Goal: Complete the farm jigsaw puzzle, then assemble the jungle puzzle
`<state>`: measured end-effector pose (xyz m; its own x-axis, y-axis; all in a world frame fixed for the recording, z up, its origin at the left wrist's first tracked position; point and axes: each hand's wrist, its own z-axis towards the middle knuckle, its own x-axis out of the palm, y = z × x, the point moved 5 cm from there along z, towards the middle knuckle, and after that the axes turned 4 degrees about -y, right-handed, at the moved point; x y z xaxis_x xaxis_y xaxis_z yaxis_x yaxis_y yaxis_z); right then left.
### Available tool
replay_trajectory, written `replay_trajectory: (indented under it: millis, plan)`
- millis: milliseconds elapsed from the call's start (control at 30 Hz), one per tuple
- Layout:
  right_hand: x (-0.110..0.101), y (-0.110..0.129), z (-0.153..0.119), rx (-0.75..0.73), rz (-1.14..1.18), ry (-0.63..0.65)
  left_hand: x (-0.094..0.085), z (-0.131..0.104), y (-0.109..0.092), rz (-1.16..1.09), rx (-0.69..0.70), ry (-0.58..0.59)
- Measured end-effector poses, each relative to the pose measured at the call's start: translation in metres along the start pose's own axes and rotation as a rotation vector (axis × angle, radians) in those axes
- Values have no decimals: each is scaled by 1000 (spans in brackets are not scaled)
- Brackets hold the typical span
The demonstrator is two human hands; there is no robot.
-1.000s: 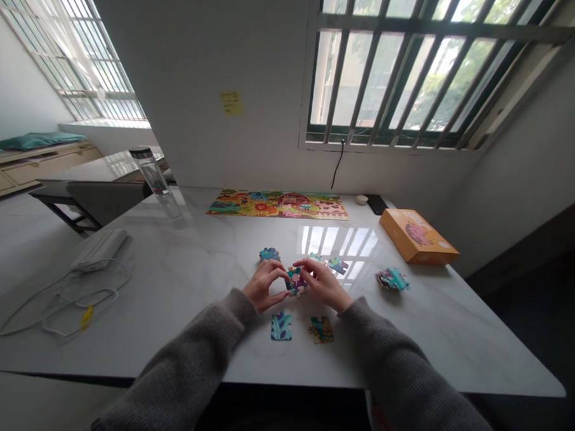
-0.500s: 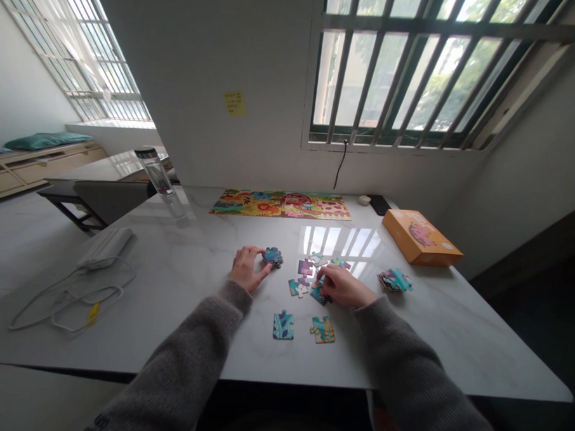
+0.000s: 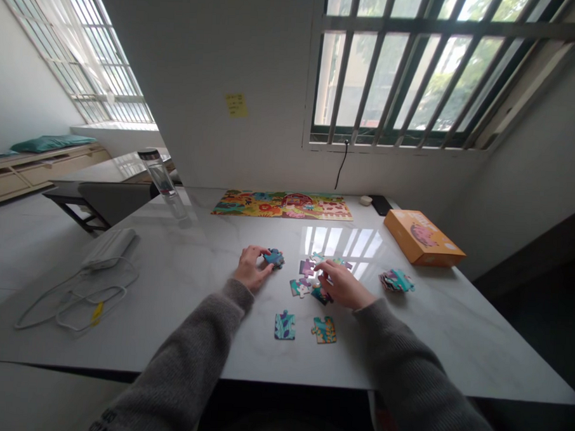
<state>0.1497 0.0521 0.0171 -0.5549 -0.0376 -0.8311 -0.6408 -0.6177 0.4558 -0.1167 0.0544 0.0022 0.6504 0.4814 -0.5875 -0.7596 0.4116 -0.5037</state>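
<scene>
My left hand is closed round the edge of a small stack of blue puzzle pieces on the white table. My right hand hovers over a loose group of pieces, its index finger and thumb apart with nothing visible between them. Below its fingers lies a dark teal puzzle piece, partly covered. A purple puzzle piece is by the index fingertip, and a teal and pink piece lies left of the thumb. Nearer me, a teal leaf-patterned piece and a teal and orange piece lie apart.
Another stack of pieces sits to the right, before an orange box. A colourful assembled puzzle lies along the wall. At left are a clear bottle and a white device with a looped cable.
My right hand's fingertips have lifted off the dark teal piece and shifted slightly up toward the purple one. My left hand stays on its stack. The view has shifted slightly.
</scene>
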Motion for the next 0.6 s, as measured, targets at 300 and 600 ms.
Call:
replay_trajectory:
  millis: [300,600]
  plan:
    - [12,28,5,87,551,-100,-2,-19,-67,-220,285,97]
    - [22,5,16,221,514,-197,-4,-9,-37,-48,174,36]
